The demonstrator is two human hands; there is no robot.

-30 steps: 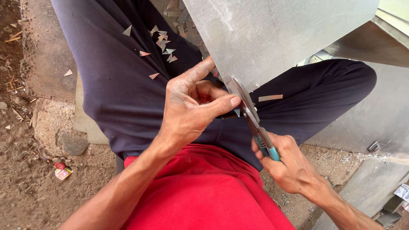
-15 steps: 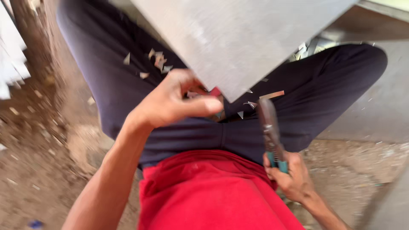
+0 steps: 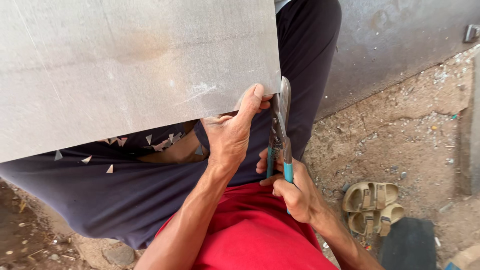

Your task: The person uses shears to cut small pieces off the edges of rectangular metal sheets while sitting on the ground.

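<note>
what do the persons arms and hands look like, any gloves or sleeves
Both arms are bare from the elbow down, with no sleeves in view. The left hand and right hand wear no gloves, and no rings, watch or wristband show. The forearms are lean, with veins and tendons showing. Fingernails are short.

Grey metal sheet (image 3: 125, 65), teal-handled snips (image 3: 281, 130)
</note>
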